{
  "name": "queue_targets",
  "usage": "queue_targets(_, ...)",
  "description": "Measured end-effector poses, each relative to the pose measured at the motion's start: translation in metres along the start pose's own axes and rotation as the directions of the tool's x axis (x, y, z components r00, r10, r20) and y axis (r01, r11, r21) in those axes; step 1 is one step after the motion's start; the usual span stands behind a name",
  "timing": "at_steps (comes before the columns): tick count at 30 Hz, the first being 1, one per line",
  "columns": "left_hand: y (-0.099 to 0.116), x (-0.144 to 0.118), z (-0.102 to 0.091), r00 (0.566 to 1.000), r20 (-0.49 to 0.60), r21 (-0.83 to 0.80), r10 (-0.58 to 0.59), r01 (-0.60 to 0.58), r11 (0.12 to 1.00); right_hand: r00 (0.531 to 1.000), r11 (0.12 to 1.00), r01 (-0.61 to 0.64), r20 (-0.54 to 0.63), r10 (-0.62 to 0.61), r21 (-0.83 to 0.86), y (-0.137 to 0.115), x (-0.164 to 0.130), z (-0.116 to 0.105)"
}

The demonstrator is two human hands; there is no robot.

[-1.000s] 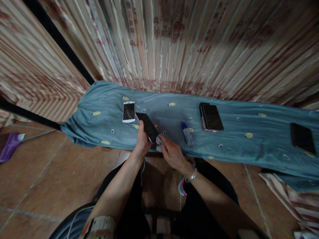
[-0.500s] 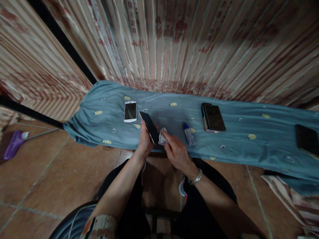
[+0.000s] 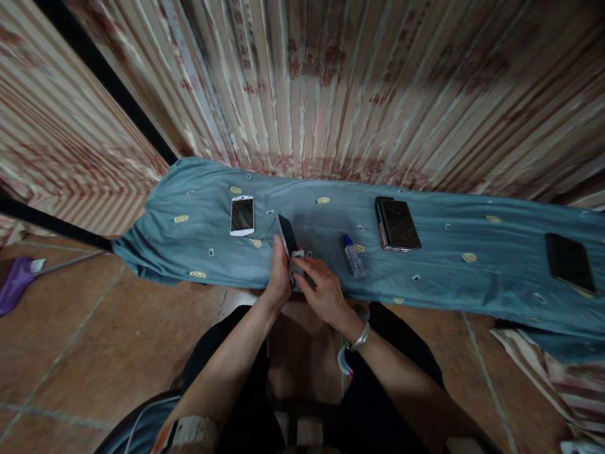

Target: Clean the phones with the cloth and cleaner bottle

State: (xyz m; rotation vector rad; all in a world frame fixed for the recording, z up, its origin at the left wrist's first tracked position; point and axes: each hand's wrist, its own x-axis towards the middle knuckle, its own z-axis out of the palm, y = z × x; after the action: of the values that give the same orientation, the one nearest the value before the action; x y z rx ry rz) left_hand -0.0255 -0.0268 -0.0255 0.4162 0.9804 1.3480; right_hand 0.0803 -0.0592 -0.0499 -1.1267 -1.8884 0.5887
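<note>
Far left, a purple mop (image 3: 14,291) is lying on the tiled floor (image 3: 94,334). On the blue cloth (image 3: 449,252) a white phone (image 3: 242,215) is resting face up. Next, a black phone (image 3: 286,234) is being gripped on edge over the cloth's near border, left hand (image 3: 280,275) fingers curled round it, while a small rag (image 3: 297,257) is being pinched against it by the right hand (image 3: 322,290). A little bottle (image 3: 352,255) is lying just right, then a dark phone (image 3: 399,224), and another phone (image 3: 569,261) far right.
</note>
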Motion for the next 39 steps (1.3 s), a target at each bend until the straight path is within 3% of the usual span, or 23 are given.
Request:
queue_targets(6,-0.017,0.0,0.002,0.993,0.109,-0.027,0.046,-0.044,0.999,0.996,0.997,-0.076,-0.048,0.078,0.028,0.002,0.011,-0.002)
queue_targets(13,-0.033,0.002,0.001,0.986,0.072,0.067,0.151,-0.156,0.985,0.989,0.994,-0.091,-0.113,0.097,0.063,0.006,0.026,-0.005)
queue_targets(21,-0.053,0.002,-0.002,0.939,0.277,0.178,0.206,-0.261,0.949,0.97,0.993,-0.118,-0.211,0.117,0.007,0.023,0.047,-0.01)
queue_targets(29,-0.038,-0.007,0.002,0.928,0.324,0.392,0.184,-0.309,0.867,0.975,0.994,-0.032,-0.223,0.008,-0.107,0.029,0.056,-0.021)
queue_targets(39,-0.03,-0.007,-0.006,0.964,0.252,0.313,0.088,-0.167,0.935,0.972,0.991,-0.07,-0.233,0.043,-0.11,0.057,0.053,-0.029)
